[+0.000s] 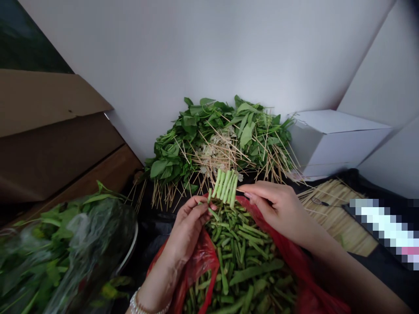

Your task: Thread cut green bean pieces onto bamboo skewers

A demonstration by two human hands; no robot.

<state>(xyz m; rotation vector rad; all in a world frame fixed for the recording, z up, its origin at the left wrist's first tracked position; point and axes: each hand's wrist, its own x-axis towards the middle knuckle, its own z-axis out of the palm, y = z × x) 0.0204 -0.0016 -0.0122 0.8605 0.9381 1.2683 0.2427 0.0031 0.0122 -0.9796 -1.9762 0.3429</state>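
Between the thumb and fingers of my right hand (pixel 278 211) is the end of a thin wooden skewer (pixel 241 190). Several short green bean pieces (pixel 226 186) are threaded on it side by side, close together. My left hand (pixel 188 229), closed at the left end of the row, pinches a green bean piece (pixel 213 213); its fingertips partly hide the skewer's tip. Below both hands, a red plastic bag (pixel 204 253) lies open, full of loose cut green beans (pixel 245 240).
Against the wall lies a heap of leafy greens on skewers (pixel 173 157), with pale skewered pieces (pixel 216 150) in the middle. Loose skewers (pixel 340 218) lie at right near a white box (pixel 343 141). A plastic bag of greens (pixel 75 235) and a cardboard box (pixel 49 152) stand left.
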